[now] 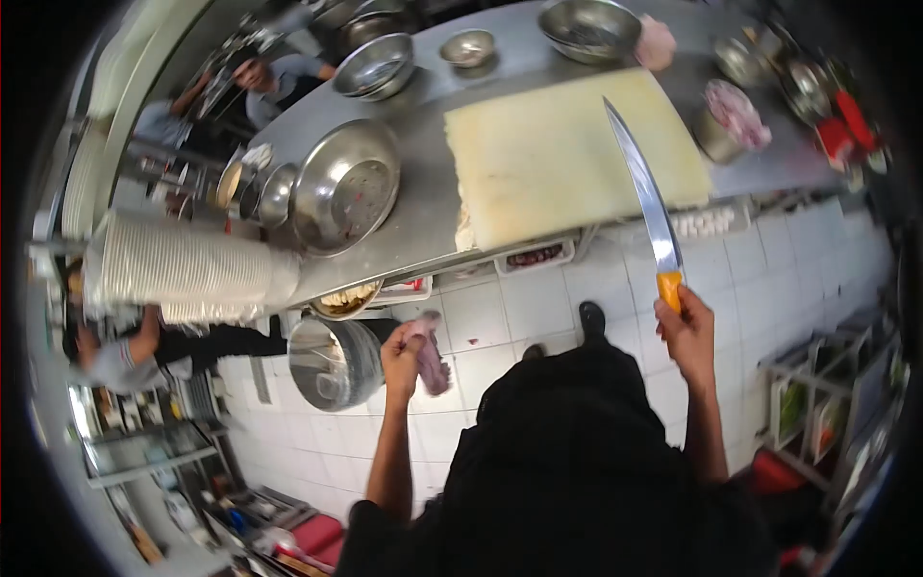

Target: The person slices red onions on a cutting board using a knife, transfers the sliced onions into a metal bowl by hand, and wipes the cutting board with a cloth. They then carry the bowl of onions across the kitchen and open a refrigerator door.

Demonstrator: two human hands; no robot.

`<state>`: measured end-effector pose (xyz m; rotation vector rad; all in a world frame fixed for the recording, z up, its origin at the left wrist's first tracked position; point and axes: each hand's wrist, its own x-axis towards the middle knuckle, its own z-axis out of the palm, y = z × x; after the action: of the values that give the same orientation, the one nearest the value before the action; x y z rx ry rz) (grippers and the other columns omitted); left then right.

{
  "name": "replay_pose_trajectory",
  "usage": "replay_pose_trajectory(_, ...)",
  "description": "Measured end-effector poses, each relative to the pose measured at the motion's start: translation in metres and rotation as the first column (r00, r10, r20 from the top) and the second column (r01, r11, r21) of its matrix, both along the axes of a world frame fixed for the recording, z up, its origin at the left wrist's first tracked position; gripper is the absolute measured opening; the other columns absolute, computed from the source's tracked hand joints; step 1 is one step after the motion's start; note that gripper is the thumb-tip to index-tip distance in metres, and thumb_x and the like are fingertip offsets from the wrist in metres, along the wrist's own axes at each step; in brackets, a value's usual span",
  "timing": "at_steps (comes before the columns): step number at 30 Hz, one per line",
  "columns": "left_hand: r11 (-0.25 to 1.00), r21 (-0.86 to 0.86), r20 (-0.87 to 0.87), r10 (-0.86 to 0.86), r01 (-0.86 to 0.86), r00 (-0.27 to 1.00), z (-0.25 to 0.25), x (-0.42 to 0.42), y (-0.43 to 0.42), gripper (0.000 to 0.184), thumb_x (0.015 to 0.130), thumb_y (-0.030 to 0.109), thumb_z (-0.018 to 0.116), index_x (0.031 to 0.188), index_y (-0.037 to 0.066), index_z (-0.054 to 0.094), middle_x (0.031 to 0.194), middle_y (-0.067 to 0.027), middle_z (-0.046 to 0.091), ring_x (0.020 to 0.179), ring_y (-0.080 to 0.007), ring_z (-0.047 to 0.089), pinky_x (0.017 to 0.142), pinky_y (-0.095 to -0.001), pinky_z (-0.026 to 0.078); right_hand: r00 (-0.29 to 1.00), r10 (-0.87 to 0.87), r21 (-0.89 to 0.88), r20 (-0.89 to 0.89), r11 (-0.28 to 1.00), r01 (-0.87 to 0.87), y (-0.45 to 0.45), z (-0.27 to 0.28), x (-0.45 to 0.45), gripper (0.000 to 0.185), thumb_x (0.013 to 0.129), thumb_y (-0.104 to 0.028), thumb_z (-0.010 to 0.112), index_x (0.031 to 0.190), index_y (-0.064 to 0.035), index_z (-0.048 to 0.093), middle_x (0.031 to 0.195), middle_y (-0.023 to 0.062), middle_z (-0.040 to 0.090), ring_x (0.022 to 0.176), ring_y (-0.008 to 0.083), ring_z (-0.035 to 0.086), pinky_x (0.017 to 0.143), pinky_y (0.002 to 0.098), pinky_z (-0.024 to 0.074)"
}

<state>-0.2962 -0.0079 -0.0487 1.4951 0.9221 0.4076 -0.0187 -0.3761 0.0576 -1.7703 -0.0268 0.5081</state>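
My right hand point(688, 337) is closed round the orange-yellow handle of a long, curved-blade knife point(642, 173). Its blade points up and away, and its tip appears over the big cream cutting board point(567, 144) on the metal table. Lower on the left, my left hand point(399, 361) pinches a limp, greyish-purple cloth point(433, 363) that hangs down over the floor. Both hands are in front of the table's near edge, well apart from each other.
Large steel bowls point(348, 188) stand left on the steel table point(423, 207). A lined bin point(332, 363) and stacked white containers point(183, 262) are at left. A metal pot point(719, 135) holding cloth sits at right. Other people point(274, 87) are at the far left.
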Motion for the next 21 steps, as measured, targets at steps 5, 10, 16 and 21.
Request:
replay_pose_trajectory(5,0.992,0.088,0.253,0.061,-0.086,0.966,0.125,0.113,-0.011,0.036,0.092,0.007,0.061,0.127,-0.003,0.061,0.107,-0.0077,0.068,0.093,-0.0156,0.063,0.086,-0.0278,0.051,0.998,-0.039,0.028,-0.058,0.999,0.041,-0.002,-0.001,0.002,0.032,0.093,-0.014,0.069,0.119,0.0033,0.063,0.076,-0.0015,0.058,0.06,0.0062,0.053,0.055,0.022,0.0428)
replay_pose_trajectory(10,0.863,0.504,0.293,-0.177,0.006,0.94,0.154,0.272,0.026,0.04,0.09,0.019,0.068,0.125,0.001,0.064,0.114,-0.0113,0.067,0.099,-0.0228,0.064,0.089,-0.0345,0.051,0.998,-0.044,-0.022,-0.055,0.999,0.043,-0.014,0.008,0.026,0.034,0.093,-0.014,0.069,0.12,0.005,0.063,0.077,-0.0005,0.058,0.061,0.0066,0.053,0.055,0.0224,0.0432)
replay_pose_trajectory(16,0.225,0.905,-0.299,-0.263,0.36,0.917,0.055,0.406,0.066,0.049,0.077,0.028,0.081,0.121,0.011,0.069,0.116,-0.0159,0.064,0.11,-0.0373,0.056,0.096,-0.0405,0.048,0.999,-0.042,0.0,0.035,0.999,0.042,-0.041,-0.012,0.063,0.035,0.093,-0.012,0.068,0.122,0.0073,0.061,0.079,0.0021,0.06,0.064,0.0058,0.053,0.059,0.0224,0.0439)
replay_pose_trajectory(21,0.309,0.901,-0.226,-0.27,0.306,0.936,0.019,0.423,0.061,0.043,0.075,0.019,0.082,0.115,0.011,0.07,0.112,-0.0159,0.064,0.103,-0.0374,0.06,0.09,-0.0424,0.051,0.993,0.022,-0.065,0.114,0.998,-0.014,-0.064,-0.018,0.083,0.037,0.092,-0.009,0.069,0.121,0.0117,0.06,0.083,0.0086,0.065,0.071,0.009,0.057,0.064,0.0248,0.0474)
